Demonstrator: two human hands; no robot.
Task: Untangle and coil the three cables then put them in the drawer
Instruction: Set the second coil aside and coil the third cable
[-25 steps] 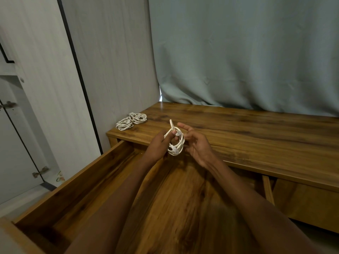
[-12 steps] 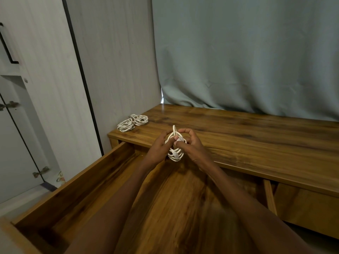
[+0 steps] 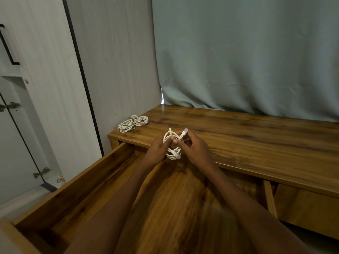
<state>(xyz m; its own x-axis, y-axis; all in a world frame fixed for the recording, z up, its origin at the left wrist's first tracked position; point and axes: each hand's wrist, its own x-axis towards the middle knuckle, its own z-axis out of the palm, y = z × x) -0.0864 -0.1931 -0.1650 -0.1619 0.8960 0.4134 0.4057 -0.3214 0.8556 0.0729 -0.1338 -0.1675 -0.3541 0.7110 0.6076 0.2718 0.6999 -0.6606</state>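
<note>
A grey-green curtain [image 3: 247, 57] hangs behind the wooden worktop [image 3: 256, 136]. A pale wood-grain wall panel [image 3: 117, 70] stands left of it, beside white cabinet doors [image 3: 20, 143] with metal hinges [image 3: 41, 172] and a black handle [image 3: 7, 46].

3 white cables in all. 1 white coiled cable [image 3: 172, 145] is held upright over the back edge of the open wooden drawer [image 3: 77, 187], its loops bunched into a rough oval. its free plug end [image 3: 184, 133] sticks up and to the right from the top of the coil, and another plug lies against the lower loops. the other 2 coiled cables [image 3: 133, 123] lie flat on the bench [image 3: 247, 136] at its far left corner, touching each other, well apart from the drawer.
</note>
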